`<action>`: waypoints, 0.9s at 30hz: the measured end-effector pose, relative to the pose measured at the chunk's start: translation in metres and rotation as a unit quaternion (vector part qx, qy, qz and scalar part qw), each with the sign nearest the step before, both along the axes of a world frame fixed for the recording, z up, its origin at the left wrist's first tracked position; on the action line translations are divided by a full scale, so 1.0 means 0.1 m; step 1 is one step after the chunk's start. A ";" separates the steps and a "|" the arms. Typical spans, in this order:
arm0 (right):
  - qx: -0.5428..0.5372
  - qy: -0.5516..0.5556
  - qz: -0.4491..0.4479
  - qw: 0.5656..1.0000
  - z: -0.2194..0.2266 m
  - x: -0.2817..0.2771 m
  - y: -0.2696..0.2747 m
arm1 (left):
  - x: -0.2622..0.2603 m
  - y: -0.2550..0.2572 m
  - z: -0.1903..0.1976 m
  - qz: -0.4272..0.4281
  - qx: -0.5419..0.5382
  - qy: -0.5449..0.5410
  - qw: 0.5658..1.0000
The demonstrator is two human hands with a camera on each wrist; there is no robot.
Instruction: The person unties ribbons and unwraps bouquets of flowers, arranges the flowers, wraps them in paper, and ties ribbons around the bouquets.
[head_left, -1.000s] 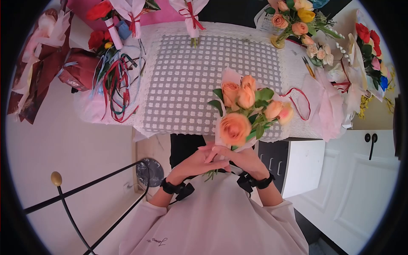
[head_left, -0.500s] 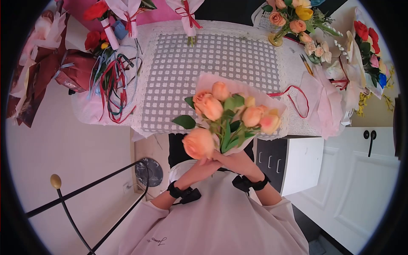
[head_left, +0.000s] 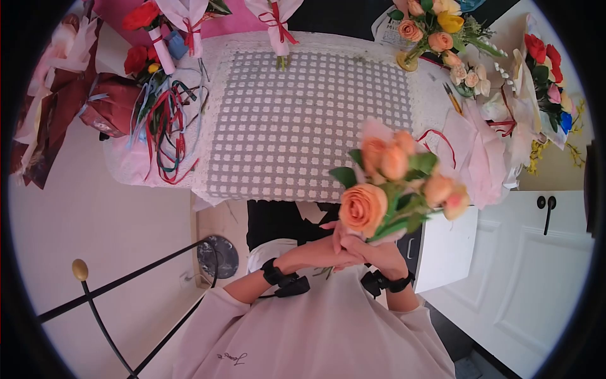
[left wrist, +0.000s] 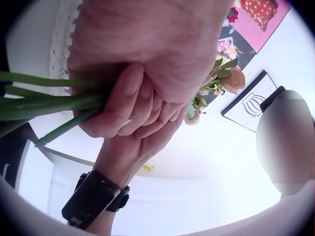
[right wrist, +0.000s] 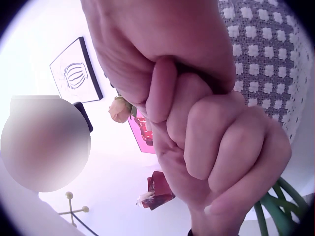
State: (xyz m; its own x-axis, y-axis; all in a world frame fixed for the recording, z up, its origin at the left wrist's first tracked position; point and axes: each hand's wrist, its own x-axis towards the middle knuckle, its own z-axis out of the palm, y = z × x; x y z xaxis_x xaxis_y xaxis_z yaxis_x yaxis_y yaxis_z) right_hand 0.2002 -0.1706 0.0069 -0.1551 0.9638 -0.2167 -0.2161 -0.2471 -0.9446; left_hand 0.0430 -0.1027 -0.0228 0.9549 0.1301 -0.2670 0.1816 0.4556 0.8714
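Observation:
In front of the body, both hands hold a bouquet of peach roses (head_left: 364, 210) with green leaves, backed by pale pink wrapping paper (head_left: 377, 131). My left hand (head_left: 328, 251) grips low around the stems, its fingers curled over them in the left wrist view. Overlapping it, my right hand (head_left: 380, 254) wraps the same bunch just under the blooms. Bare green stems (left wrist: 54, 103) stick out below the two hands. The right wrist view shows the fingers of both hands layered tightly together, hiding most of the grip.
A table with a grey-and-white checked cloth (head_left: 303, 126) lies ahead. Tangled ribbons (head_left: 169, 126) hang at its left edge. Pink paper (head_left: 480, 158) and a red ribbon (head_left: 442, 142) lie at right. A vase of roses (head_left: 407, 60) stands at the back. A black metal rack (head_left: 126, 284) is at left.
The bouquet swung left with its paper spread, then back to the right and turned, the large rose now nearer the middle. Both hands moved right with it, keeping hold of the stems.

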 end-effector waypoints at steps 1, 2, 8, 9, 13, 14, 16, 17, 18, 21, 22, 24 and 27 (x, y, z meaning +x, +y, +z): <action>-0.098 0.052 0.012 0.994 0.18 0.04 -0.03 | 0.04 0.03 0.04 -0.044 0.018 -0.014 0.999; -0.098 0.051 0.011 0.994 0.16 0.08 -0.06 | 0.07 0.02 0.04 -0.045 0.018 -0.015 0.999; 0.066 0.046 0.024 0.996 0.14 0.19 -0.11 | 0.24 -0.20 -0.17 -0.095 0.081 0.027 0.992; 0.070 0.046 0.020 0.996 0.14 0.20 -0.12 | 0.29 -0.30 -0.32 -0.096 0.082 0.028 0.992; 0.112 0.036 0.055 0.992 -0.10 0.23 -0.18 | 0.37 -0.52 -0.66 0.083 0.169 -0.153 0.970; 0.112 0.036 0.055 0.992 -0.10 0.23 -0.21 | 0.36 -0.52 -0.67 0.067 0.161 -0.131 0.976; -0.009 0.029 0.034 0.999 -0.06 0.22 -0.26 | 0.34 -0.50 -0.69 0.036 0.144 -0.086 0.985; -0.017 -0.009 0.013 1.000 -0.67 0.38 -0.68 | 0.33 -0.50 -0.69 0.020 0.135 -0.064 0.989; -0.016 -0.008 0.014 1.000 -0.66 0.37 -0.67 | 0.32 -0.49 -0.69 0.005 0.127 -0.041 0.991; -0.038 -0.065 -0.001 0.997 -0.51 0.31 -0.58 | 0.34 -0.40 -0.57 -0.024 0.108 0.002 0.994; -0.038 -0.065 -0.001 0.997 -0.38 0.31 -0.51 | 0.39 -0.25 -0.30 -0.085 0.082 0.041 0.992; 0.044 -0.054 0.021 0.997 -0.06 0.33 -0.34 | 0.48 -0.03 0.09 -0.205 0.029 0.118 0.971; -0.036 -0.033 -0.031 0.998 -0.05 0.41 -0.53 | 0.55 -0.25 -0.40 -0.171 0.081 -0.015 0.982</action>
